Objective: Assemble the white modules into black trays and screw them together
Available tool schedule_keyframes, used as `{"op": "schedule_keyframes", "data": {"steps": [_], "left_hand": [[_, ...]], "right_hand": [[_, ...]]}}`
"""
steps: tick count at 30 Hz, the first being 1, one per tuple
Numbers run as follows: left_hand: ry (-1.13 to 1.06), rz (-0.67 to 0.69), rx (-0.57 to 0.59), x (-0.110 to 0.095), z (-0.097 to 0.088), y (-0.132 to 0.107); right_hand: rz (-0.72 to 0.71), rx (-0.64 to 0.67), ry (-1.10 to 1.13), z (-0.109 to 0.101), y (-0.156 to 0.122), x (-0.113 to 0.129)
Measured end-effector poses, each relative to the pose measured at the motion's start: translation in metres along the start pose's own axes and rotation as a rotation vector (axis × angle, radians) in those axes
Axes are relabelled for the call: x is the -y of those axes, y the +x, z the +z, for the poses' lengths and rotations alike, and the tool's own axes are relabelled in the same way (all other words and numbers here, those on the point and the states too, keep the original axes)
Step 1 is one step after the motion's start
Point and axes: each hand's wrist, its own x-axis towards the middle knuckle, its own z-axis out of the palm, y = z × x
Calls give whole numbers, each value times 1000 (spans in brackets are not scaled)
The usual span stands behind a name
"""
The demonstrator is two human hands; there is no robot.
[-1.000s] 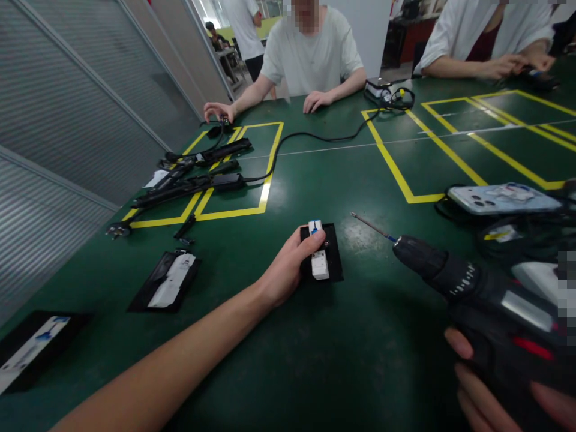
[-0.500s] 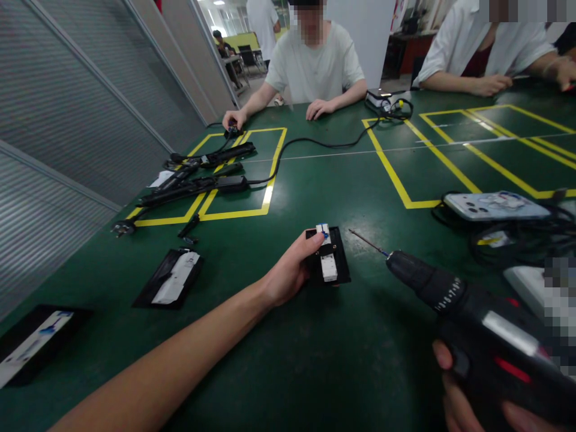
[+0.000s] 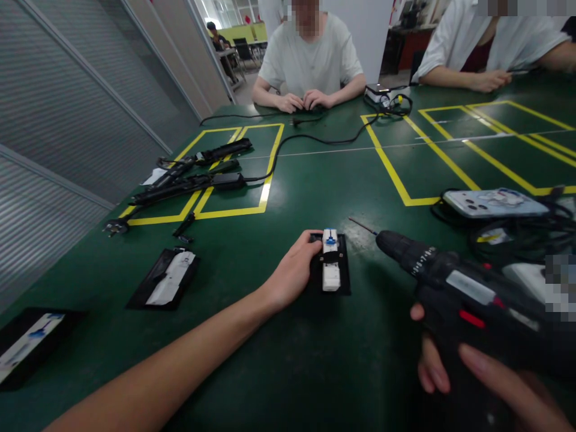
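My left hand (image 3: 294, 270) is closed on the left edge of a small black plate (image 3: 344, 264). A narrow white block (image 3: 332, 277) with a blue mark and a black band across its middle sits on that plate. In my right hand (image 3: 434, 366) is a black and red cordless drill (image 3: 454, 282), its fingers wrapped round the handle. The long thin bit (image 3: 362, 225) points left, above the table, and is apart from the plate. To the left lie two more black plates, one with a torn white strip (image 3: 173, 279) and one with a white and blue strip (image 3: 31, 345).
The green table (image 3: 315, 186) bears yellow tape outlines. Black hair-straightener-like tools (image 3: 189, 186) with a cord lie at left. A phone (image 3: 495, 204) rests on cables at right. Across the table sits a person (image 3: 310, 60) in a white shirt; another person (image 3: 486, 54) sits at far right.
The drill has shifted left and slightly up. My left thumb has moved off the white block to the plate's edge. The person opposite has brought both hands together.
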Motion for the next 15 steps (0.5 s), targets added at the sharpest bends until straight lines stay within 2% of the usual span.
{"op": "schedule_keyframes", "data": {"steps": [1,2,7,10,15], "left_hand": [[1,-11,-5,-1,2,-2],[7,-30,-10,-1,4,-5],[87,-59,16,-6,21,-25],[145,-102,32,-14,29,-36],[95,-194,59,-22,36,-48]], "right_hand": [[-45,-87,22,7,2,2],[-13,-100,30,14,5,3],[-98,-275,342,47,24,6],[-159,-387,336,62,32,10],[-145,-450,227,73,41,12]]}}
